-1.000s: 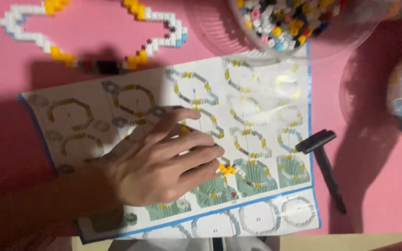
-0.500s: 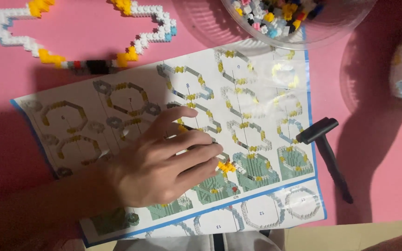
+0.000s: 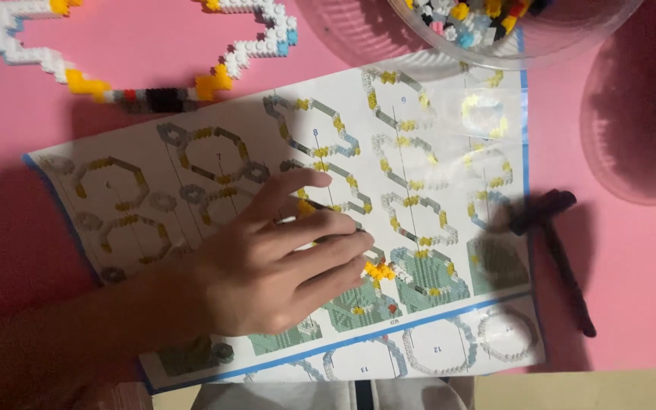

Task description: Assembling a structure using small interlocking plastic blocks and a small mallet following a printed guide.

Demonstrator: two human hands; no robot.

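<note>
Resting palm-down on the instruction sheet (image 3: 191, 175), the left hand (image 3: 267, 266) lies with its fingers extended and spread, so its grip is open and encloses nothing; the fingertips (image 3: 354, 241) press flat against the printed diagrams. Just beyond the fingertips, a small yellow brick piece (image 3: 379, 270) lies on the sheet, close to them; contact cannot be confirmed. The right hand is not in view. Well apart from the grip, past the far edge of the sheet, a partly built chain of white, yellow and black bricks (image 3: 153, 97) lies on the pink surface (image 3: 632, 288). A clear tub of mixed loose bricks (image 3: 472, 15) overlaps the sheet's far corner. A dark brick-separator tool (image 3: 559, 250) lies beside the sheet, beyond the fingertips.
</note>
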